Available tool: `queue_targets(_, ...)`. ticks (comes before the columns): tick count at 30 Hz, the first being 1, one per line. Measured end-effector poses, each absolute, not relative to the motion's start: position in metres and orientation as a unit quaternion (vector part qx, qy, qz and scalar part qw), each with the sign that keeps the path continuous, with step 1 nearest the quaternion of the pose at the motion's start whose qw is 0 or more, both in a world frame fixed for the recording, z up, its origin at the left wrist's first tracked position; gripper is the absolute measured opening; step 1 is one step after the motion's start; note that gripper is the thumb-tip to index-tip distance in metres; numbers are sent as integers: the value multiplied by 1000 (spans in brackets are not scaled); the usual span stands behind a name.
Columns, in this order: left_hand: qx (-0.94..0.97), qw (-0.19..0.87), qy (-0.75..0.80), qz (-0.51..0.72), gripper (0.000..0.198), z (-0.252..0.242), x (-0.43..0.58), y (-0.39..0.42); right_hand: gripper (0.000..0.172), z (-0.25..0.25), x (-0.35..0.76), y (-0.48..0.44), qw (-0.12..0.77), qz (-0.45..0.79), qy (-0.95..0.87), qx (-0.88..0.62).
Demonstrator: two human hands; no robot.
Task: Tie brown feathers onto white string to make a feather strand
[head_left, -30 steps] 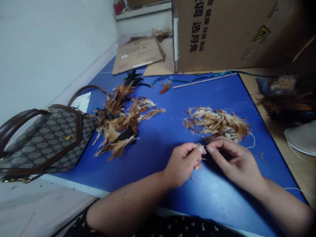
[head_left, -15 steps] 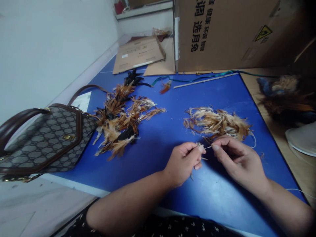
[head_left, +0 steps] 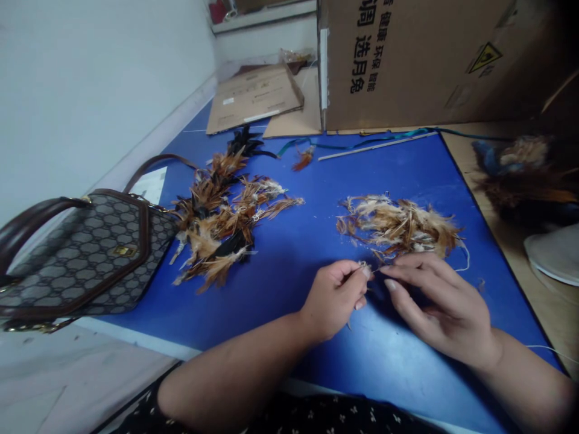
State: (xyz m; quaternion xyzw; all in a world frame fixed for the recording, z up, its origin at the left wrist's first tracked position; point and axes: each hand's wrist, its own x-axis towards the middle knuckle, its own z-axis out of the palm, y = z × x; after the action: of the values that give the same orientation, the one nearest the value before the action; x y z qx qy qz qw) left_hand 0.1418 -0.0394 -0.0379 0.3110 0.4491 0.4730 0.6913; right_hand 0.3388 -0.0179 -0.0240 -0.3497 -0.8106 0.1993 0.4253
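Note:
My left hand (head_left: 335,296) is pinched shut on a small feather, its tip showing by the thumb above the blue table (head_left: 316,235). My right hand (head_left: 436,301) sits just to its right, fingers stretched toward the left hand's fingertips, touching a thin white thread. Right behind both hands lies a heap of pale brown feathers (head_left: 400,226). A bigger heap of orange, brown and black feathers (head_left: 221,220) lies to the left.
A patterned brown handbag (head_left: 76,256) stands at the left table edge. A large cardboard box (head_left: 420,60) and flat cardboard (head_left: 253,96) fill the back. A thin stick (head_left: 375,146) and teal cord lie before the box. More feathers (head_left: 520,175) and a white dish (head_left: 554,256) sit at right.
My right hand's fingers have loosened from a pinch and stretched out, and the hand has shifted slightly down and right. My left hand has stayed in place.

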Motion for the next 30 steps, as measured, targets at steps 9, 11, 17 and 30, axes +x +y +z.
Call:
queue_targets(9, 317, 696, 451, 459, 35, -37, 142, -41, 20, -31, 341, -10, 365, 162, -853, -337)
queue_targets(11, 317, 698, 449, 458, 35, -36, 142, -41, 19, -32, 341, -11, 358, 172, -852, -340)
queue_targets(17, 333, 710, 430, 448, 33, -34, 141, -41, 17, -35, 339, -13, 356, 183, -847, -349)
queue_targets(30, 350, 670, 464, 462, 30, -36, 135, -41, 15, -31, 344, -6, 413, 159, -808, -388)
